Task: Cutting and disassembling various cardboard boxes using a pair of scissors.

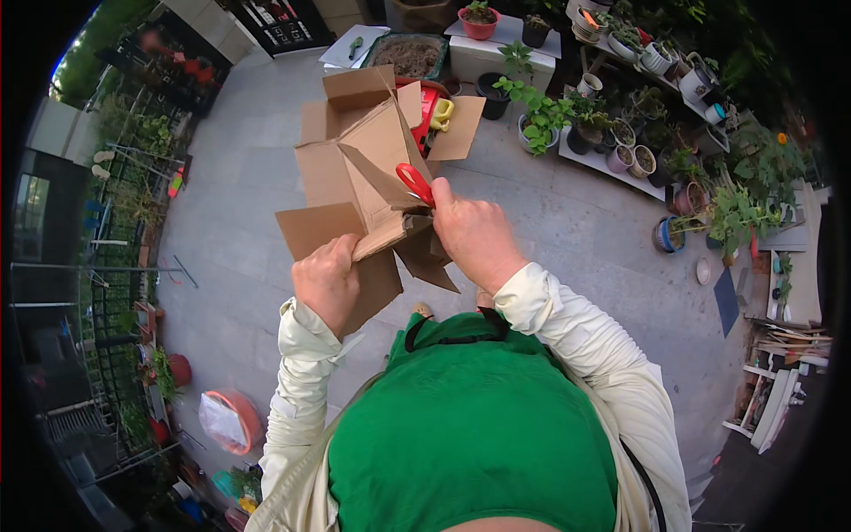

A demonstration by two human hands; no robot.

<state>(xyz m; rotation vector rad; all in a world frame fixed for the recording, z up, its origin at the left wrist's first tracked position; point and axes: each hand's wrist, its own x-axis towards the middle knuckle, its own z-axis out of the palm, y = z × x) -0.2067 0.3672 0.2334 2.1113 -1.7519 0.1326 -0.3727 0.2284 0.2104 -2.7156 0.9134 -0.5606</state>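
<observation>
The left hand (326,277) has a tight grip on a folded edge of the brown box (372,191). The right hand (476,232) grips the red scissors (417,174), one loop poking out; the blades are hard to see. The box is at 11 o'clock, just past the hands. The step looks like cutting the box, so the next move calls for a firm hold and careful thumbs. Loose flaps (319,223) get in the way. A tub of dirt (442,58) sits at 12 o'clock, a leafy plant (542,124) at 1, and a pink tub (253,423) at 8.
</observation>
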